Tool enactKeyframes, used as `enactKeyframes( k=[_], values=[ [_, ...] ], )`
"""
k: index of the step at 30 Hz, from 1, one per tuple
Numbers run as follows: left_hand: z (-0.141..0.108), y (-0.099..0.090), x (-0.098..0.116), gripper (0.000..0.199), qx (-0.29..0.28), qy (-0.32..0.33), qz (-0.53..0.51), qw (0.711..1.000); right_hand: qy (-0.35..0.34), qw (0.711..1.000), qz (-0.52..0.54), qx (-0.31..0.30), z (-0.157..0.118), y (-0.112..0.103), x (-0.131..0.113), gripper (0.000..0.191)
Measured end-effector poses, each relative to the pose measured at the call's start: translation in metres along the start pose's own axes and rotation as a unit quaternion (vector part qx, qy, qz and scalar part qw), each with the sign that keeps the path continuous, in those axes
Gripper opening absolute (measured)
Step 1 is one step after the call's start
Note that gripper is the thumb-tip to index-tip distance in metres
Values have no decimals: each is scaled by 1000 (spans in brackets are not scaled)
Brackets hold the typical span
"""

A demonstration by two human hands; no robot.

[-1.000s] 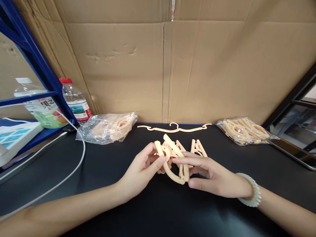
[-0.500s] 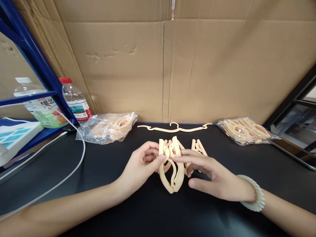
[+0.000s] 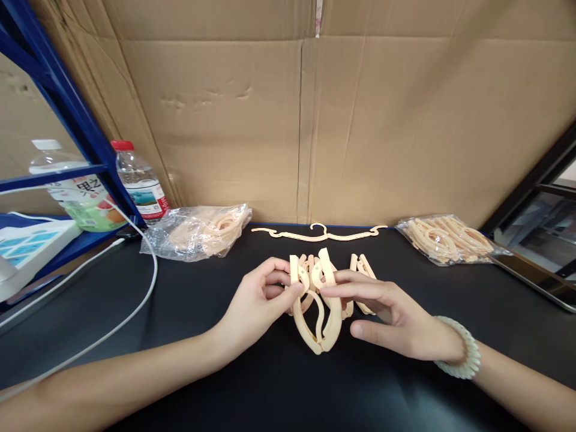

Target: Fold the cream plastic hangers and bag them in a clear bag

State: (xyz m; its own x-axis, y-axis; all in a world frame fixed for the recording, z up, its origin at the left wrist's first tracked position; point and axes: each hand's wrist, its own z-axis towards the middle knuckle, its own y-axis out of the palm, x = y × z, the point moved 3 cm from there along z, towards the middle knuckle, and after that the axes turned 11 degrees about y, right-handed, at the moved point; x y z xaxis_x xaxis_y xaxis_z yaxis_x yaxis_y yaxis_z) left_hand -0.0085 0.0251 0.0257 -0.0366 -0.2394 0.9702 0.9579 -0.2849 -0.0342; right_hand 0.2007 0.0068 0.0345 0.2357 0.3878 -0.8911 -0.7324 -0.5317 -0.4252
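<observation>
A folded beige travel clothes hanger (image 3: 333, 324) stands upright over the black table, its two arms meeting at the bottom. My left hand (image 3: 260, 298) is closed on its left arm, pinching it between thumb and fingers. The stretched fingers of my right hand (image 3: 386, 309) touch the right arm, while the thumb stays apart below, so this hand is open. Behind my hands are more folded beige hangers (image 3: 362, 268), partly hidden by the front hanger and my right fingers.
An unfolded hanger (image 3: 306, 237) lies along the back edge. Clear bags of hangers sit at back left (image 3: 202, 234) and back right (image 3: 450, 237). At left are a red-capped bottle (image 3: 144, 189), a blue rack (image 3: 67, 120) and a white cable (image 3: 155, 276). A dark tablet-like device (image 3: 537, 279) lies right.
The right arm of the front hanger has swung slightly right, widening the gap at its top. My right hand has shifted a little right with it; my left hand keeps its hold.
</observation>
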Motion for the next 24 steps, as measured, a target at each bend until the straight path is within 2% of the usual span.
enactKeyframes(
  k=[6, 13, 19, 24],
  values=[
    [-5, 3, -1, 24, -28, 10, 15, 999, -22, 998, -45, -47, 0, 7, -5, 60],
    [-6, 7, 3, 24, -50, 25, -10, 998, -26, 997, -56, -40, 0, 7, -8, 59],
    [-5, 3, 2, 26, -23, 14, 19, 999, -1, 997, 9, -79, 1, 9, -4, 55],
    [-5, 5, 1, 29, -18, 1, -25, 1000, 27, 990, 110, -86, 3, 7, -1, 50]
  ],
)
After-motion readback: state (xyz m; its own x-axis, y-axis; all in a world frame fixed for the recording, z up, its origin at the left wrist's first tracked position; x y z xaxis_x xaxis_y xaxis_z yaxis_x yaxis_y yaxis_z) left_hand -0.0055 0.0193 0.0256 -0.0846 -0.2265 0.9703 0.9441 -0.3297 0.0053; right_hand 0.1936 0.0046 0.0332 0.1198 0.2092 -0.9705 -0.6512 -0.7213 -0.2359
